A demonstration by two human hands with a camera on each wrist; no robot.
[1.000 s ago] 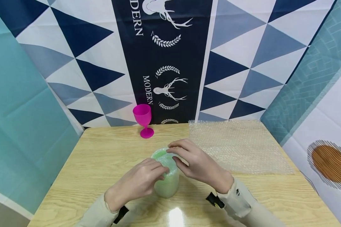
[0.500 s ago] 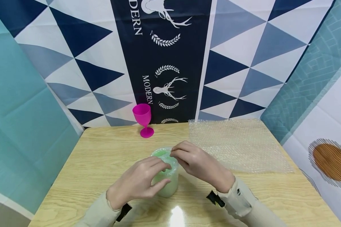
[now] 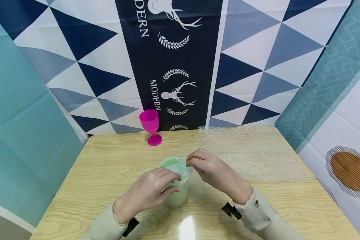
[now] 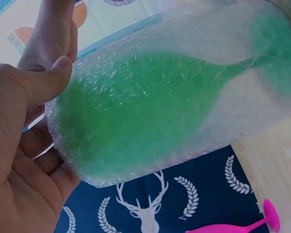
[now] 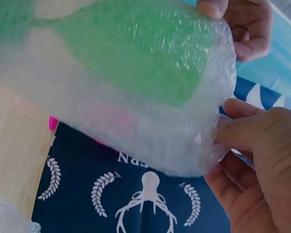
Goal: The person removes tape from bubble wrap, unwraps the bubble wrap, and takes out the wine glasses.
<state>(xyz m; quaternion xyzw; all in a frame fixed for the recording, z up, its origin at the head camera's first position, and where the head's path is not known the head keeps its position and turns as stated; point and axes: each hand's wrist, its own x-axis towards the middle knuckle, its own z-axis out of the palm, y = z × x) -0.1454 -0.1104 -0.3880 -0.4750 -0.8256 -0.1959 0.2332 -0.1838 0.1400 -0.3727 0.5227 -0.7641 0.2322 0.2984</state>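
Note:
A green goblet (image 4: 140, 107) stands upright on the table, rolled in a loose tube of bubble wrap (image 3: 177, 196). Its bowl and stem show through the wrap in both wrist views. My left hand (image 3: 148, 190) is at the near left of the tube's top edge and pinches the wrap there, thumb outside and fingers at the edge. On the opposite side, my right hand (image 3: 217, 173) pinches the wrap's top edge between thumb and fingers, pulling it slightly outward. Part of the goblet's rim (image 3: 169, 162) is visible through the tube's open top.
Another bubble wrap sheet (image 3: 252, 153) lies flat at the back right of the wooden table (image 3: 108, 166). A pink goblet (image 3: 150, 121) stands near the back edge. Patterned cloth walls (image 3: 180, 60) rise behind and at the sides.
My right hand has closed its fingers on the wrap's edge and moved a little to the right, drawing the wrap with it. My left thumb has shifted down and outward.

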